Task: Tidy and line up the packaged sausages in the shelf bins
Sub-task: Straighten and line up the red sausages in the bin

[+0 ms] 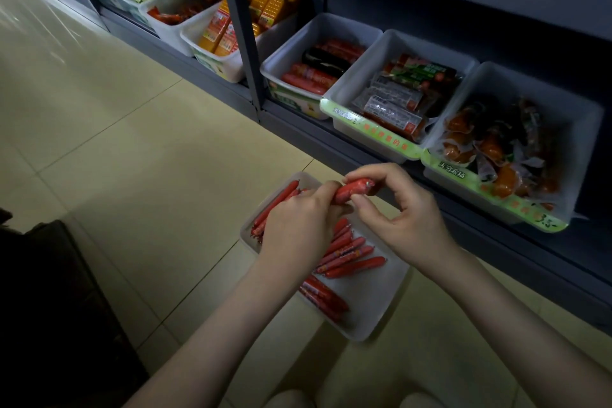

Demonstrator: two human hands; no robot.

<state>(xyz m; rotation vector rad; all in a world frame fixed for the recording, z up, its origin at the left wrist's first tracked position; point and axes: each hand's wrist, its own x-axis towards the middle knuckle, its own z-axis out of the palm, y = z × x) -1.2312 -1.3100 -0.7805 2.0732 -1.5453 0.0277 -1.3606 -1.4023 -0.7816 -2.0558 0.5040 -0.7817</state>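
Observation:
A white bin sits on the tiled floor in front of the shelf, holding several thin red packaged sausages. Above it my left hand grips a bundle of red sausages that stick out to the upper left. My right hand pinches one end of a thicker red sausage between thumb and fingers. My left fingers hold its other end.
On the low dark shelf stands a row of white bins: one with red and black sausages, one with flat packets, one with orange snack packs, and yellow corn packs further left. A dark object lies at bottom left.

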